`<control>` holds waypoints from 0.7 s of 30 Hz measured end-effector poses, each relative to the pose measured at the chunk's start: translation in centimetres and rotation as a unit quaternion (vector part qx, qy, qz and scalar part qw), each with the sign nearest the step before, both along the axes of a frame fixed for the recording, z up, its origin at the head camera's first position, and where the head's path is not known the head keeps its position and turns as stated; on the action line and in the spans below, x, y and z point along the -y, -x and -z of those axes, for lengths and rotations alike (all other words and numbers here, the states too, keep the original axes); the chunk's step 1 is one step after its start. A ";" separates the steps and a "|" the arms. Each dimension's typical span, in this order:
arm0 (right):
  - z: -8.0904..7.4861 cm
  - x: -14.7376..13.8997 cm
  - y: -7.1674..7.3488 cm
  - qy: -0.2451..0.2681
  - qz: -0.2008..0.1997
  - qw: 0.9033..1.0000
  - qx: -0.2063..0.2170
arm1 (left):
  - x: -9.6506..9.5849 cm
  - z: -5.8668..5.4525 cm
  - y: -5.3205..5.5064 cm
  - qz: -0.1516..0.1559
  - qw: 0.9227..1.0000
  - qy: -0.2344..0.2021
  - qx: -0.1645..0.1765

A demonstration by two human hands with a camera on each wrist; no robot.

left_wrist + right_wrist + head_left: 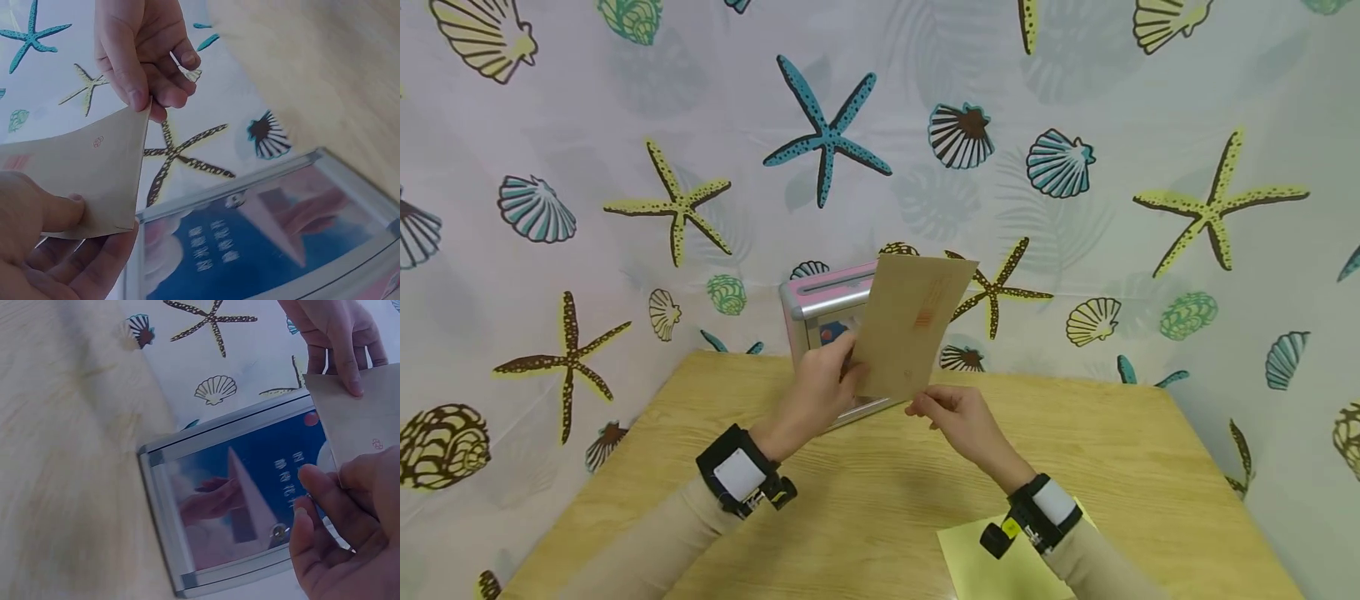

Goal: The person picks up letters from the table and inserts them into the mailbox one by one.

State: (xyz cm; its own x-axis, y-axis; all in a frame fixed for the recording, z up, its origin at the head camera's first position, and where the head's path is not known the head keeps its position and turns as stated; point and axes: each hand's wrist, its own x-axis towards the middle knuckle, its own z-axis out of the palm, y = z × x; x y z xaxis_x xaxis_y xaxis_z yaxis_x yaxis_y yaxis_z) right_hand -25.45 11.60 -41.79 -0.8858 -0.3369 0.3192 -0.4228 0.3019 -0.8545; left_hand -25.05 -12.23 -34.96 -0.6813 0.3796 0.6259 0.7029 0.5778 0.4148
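A brown paper envelope (906, 333) with small red print is held up over the table. My left hand (820, 383) grips its lower left side, thumb on the near face and fingers behind. At the bottom right corner, my right hand (958, 421) pinches the edge between thumb and finger. In the left wrist view the envelope (94, 169) spans both hands. Behind it stands a pink, silver-edged box (820, 292) with a slot along its top, partly hidden by the envelope. The right wrist view shows the box's blue and pink picture panel (250, 506).
A yellow sheet of paper (992, 558) lies on the wooden table (835, 517), partly beneath my right forearm. A white cloth (910, 208) printed with starfish and shells hangs behind the table and along its sides.
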 end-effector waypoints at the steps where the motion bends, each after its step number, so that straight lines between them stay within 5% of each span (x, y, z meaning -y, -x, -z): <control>1: -0.5 0.1 0.2 -0.001 0.006 1.000 -0.007 | 0.1 -0.5 0.1 0.002 1.000 0.000 -0.005; 12: -6.5 1.8 2.5 -0.005 0.050 0.994 -0.095 | 1.4 -4.9 1.2 -0.026 0.999 -0.005 -0.044; 16: -9.8 2.8 2.1 0.005 0.060 0.989 -0.136 | 1.4 -6.4 1.6 -0.026 0.998 -0.011 -0.064; 21: -11.5 3.4 3.8 0.002 0.071 0.983 -0.172 | 1.4 -8.1 1.7 -0.048 0.996 -0.003 -0.080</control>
